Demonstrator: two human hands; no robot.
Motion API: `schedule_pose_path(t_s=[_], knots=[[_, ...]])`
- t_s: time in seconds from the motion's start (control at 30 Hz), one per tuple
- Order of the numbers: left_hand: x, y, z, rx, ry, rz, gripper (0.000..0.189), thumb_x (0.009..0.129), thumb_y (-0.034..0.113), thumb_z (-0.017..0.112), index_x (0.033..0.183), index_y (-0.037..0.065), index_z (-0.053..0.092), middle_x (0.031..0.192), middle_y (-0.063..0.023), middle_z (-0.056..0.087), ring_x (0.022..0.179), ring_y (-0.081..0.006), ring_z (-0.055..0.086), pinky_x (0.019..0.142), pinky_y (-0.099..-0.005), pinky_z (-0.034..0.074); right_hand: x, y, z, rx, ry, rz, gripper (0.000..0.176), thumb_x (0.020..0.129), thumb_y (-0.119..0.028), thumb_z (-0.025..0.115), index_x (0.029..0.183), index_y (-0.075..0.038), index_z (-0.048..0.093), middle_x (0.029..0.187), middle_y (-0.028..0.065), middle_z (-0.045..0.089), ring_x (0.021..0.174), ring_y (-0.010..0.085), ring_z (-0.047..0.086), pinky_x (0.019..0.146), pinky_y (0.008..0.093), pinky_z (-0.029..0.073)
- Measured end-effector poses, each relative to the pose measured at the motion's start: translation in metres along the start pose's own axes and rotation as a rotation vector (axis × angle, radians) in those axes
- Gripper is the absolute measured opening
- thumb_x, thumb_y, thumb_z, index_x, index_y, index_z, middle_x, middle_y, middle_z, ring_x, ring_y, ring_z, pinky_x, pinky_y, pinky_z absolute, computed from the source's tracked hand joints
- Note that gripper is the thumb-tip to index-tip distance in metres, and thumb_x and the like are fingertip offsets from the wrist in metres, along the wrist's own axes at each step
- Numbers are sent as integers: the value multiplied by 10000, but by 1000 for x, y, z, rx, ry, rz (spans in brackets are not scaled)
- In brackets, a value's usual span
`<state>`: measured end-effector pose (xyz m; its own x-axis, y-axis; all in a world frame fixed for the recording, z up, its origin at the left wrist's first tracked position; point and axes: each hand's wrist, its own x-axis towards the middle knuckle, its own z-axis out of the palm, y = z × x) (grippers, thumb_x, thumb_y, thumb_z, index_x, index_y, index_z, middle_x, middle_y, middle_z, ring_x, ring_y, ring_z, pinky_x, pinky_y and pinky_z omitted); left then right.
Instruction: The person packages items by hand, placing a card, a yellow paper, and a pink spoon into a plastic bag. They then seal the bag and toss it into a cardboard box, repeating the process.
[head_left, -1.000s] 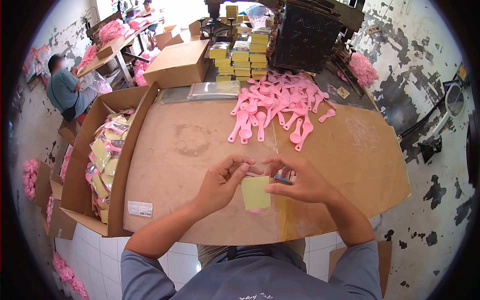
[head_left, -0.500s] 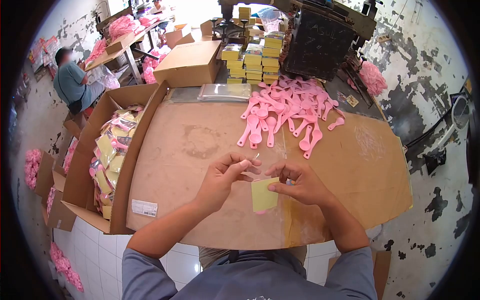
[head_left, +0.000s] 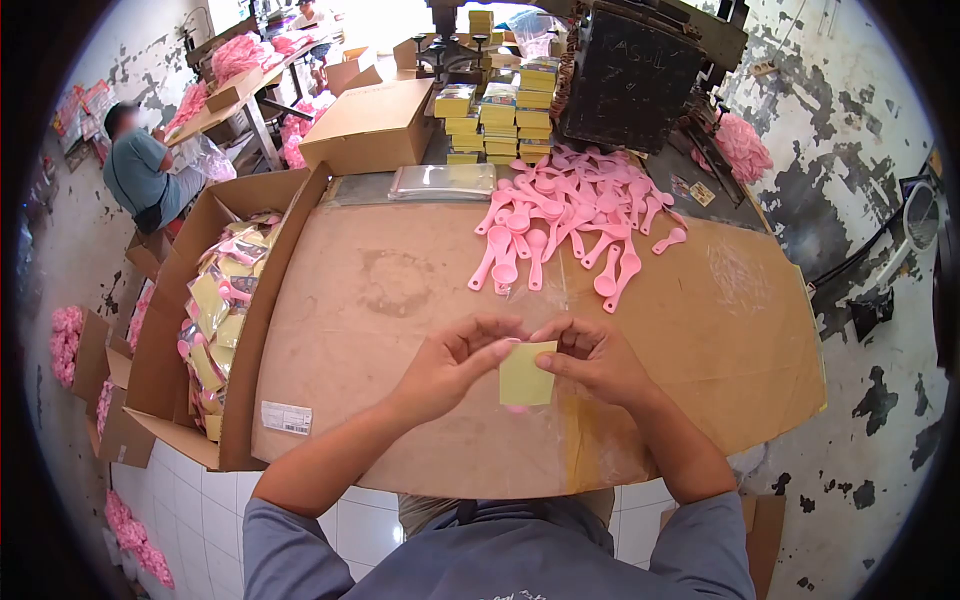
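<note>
A pale yellow card point(head_left: 527, 376) is held upright over the front of the cardboard-covered table, with a bit of pink showing below its lower edge. My right hand point(head_left: 592, 362) grips its upper right corner, thumb on the near face and fingers behind. At the upper left corner, my left hand point(head_left: 462, 362) is closed with thumb and fingers pinched on the edge. Whatever lies behind the card is mostly hidden. Beyond my hands, a heap of pink measuring spoons point(head_left: 575, 205) is spread over the far side of the table.
On the left stands an open carton point(head_left: 300, 215) filled with clear packets of yellow cards and pink spoons. Clear plastic sleeves point(head_left: 442, 181), stacked yellow cards point(head_left: 500, 120), a closed box point(head_left: 368, 125) and a black machine point(head_left: 632, 85) line the back. A person point(head_left: 140, 165) sits at far left.
My left hand has moved right and closed at the card's upper left corner; before, it was apart from the card. The card has turned squarer to view. The camera view has shifted slightly.
</note>
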<state>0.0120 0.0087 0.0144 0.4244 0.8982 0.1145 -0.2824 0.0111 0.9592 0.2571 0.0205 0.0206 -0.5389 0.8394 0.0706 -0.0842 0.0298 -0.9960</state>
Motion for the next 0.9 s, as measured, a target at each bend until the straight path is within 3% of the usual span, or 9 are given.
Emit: schedule_pose_path(t_s=[0.13,0.43,0.63,0.73,0.83,0.9], knots=[[-3,-4,3,88,28,-27,294,1035,107,658,1288,-43,658,1183,-76,726,1078,-133,691,947,-283,570,-2,-4,2,4,32,-43,222,978,-52,711,1192,-8,667,1070,27,708,949,83,666,848,262,538],[-2,-4,0,205,75,30,239,1023,89,667,1227,-19,727,1146,-77,758,1004,-99,699,898,-266,581,-2,-1,-11,99,116,54,98,943,-8,737,1040,-6,729,1039,40,718,928,102,676,814,268,544],[-1,3,-7,224,-22,72,218,1017,42,642,1204,-32,727,1171,-109,751,1049,-156,703,934,-314,580,-2,-4,-19,-35,50,-110,154,951,23,682,1084,-5,754,1056,49,725,922,87,647,789,243,514],[-1,2,-14,123,-83,105,264,1059,123,603,1222,-50,718,1150,-123,753,1048,-156,704,936,-304,582,-2,-11,-26,-169,-19,-152,172,961,-5,661,1101,0,760,1080,63,715,930,100,639,797,260,511],[1,1,-13,-62,-55,5,300,1073,159,581,1231,-63,705,1148,-140,750,1058,-165,708,926,-312,591,-2,-15,-27,-121,-30,-110,168,976,-73,679,1102,-4,765,1061,49,714,911,104,635,799,274,513],[2,0,-11,71,-48,1,299,1063,144,597,1248,-74,689,1144,-143,749,1054,-160,713,915,-311,596,-2,-15,-26,-212,2,-105,154,968,-65,694,1090,-2,763,1055,46,715,912,103,640,799,270,516]])
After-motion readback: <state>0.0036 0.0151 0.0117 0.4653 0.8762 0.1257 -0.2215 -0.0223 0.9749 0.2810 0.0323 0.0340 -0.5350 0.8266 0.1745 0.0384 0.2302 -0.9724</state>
